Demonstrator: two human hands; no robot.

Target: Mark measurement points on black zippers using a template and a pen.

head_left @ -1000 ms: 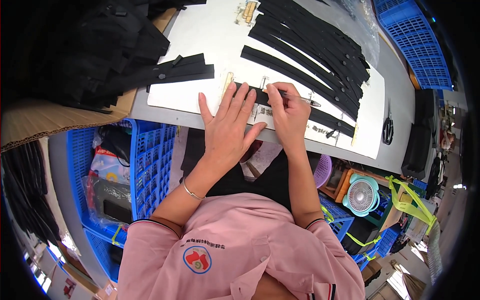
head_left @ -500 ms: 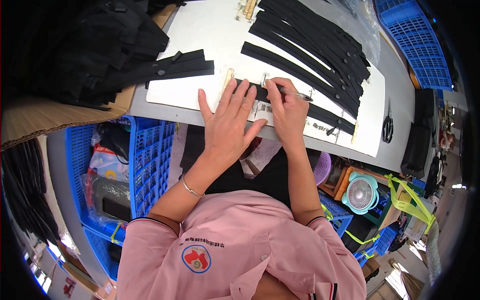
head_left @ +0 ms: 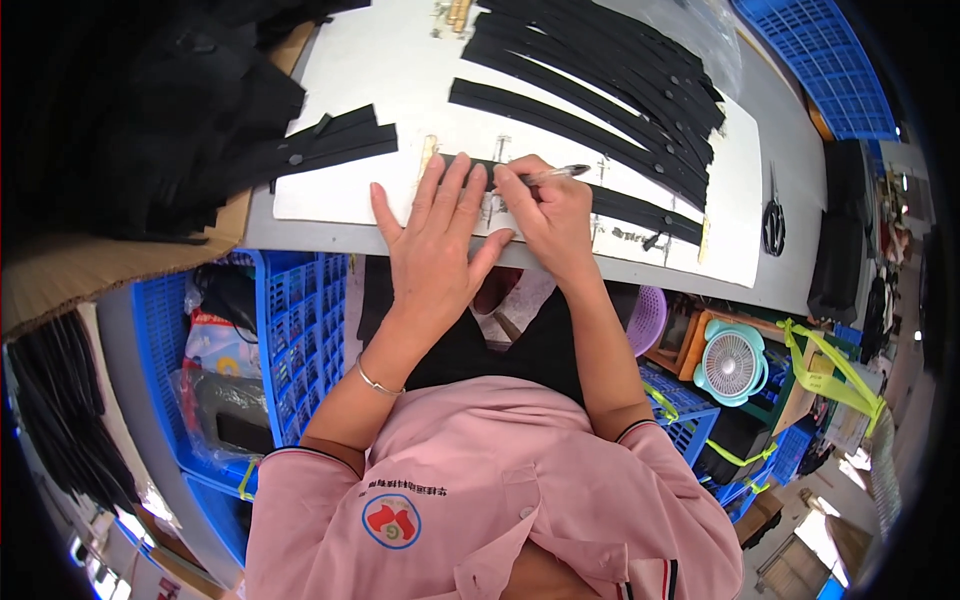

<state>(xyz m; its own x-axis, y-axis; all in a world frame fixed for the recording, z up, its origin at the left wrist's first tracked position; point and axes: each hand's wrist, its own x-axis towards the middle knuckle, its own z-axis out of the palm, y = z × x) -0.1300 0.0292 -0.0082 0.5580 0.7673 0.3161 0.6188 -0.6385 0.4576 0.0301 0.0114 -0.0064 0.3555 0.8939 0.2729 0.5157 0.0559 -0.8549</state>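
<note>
A long black fabric strip (head_left: pixel 640 208) lies along the near edge of a white board (head_left: pixel 738 190). My left hand (head_left: pixel 437 235) rests flat on the strip's left part, fingers spread. Close beside it, my right hand (head_left: pixel 552 218) grips a pen (head_left: pixel 562 174) with a clear barrel, its back end pointing right. The fingers hide the pen's tip. Farther back on the board lie several more black strips (head_left: pixel 560 115), with small round dots near their right ends. Pencil-like marks and pale tape pieces (head_left: pixel 428 158) show on the board around the strip.
Black pieces are heaped in a cardboard box (head_left: pixel 225 225) at the left. Black scissors (head_left: pixel 773 228) lie on the grey table right of the board. Blue baskets (head_left: pixel 305 340) stand below on the left, and another blue basket (head_left: pixel 830 70) is at the far right. A turquoise fan (head_left: pixel 731 364) sits lower right.
The pen's back end has tipped upward as my right hand turned slightly. My left hand stays flat on the strip. The whole view has shifted a little.
</note>
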